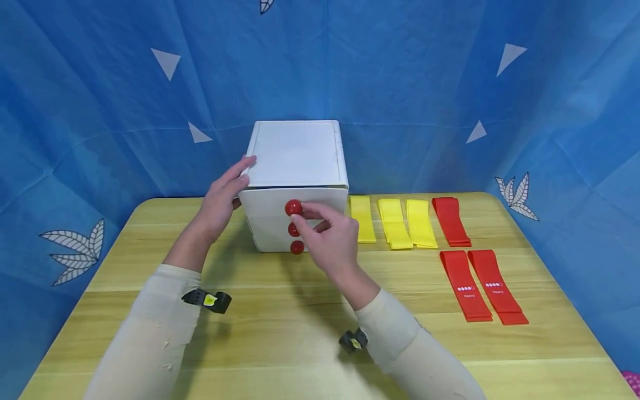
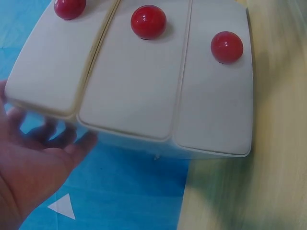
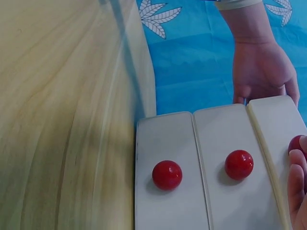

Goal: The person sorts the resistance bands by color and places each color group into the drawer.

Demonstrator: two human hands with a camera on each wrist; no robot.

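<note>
A white box of three drawers (image 1: pixel 295 153) stands on the table, with a round red knob on each drawer front. My right hand (image 1: pixel 332 239) pinches the top knob (image 1: pixel 293 208) between thumb and fingers. The top drawer (image 1: pixel 265 204) sits slightly out, with a thin dark gap under the box's lid edge. Against the box's left side rests my left hand (image 1: pixel 215 205), its fingers extended along the side and upper edge. The middle knob (image 2: pixel 148 22) and bottom knob (image 2: pixel 227 47) show plainly in the left wrist view.
Right of the box lie folded yellow bands (image 1: pixel 394 224) in a row. Farther right are folded red bands (image 1: pixel 452 222), two of them nearer the front with white print. A blue patterned cloth (image 1: pixel 400 83) hangs behind the wooden table (image 1: pixel 270 344).
</note>
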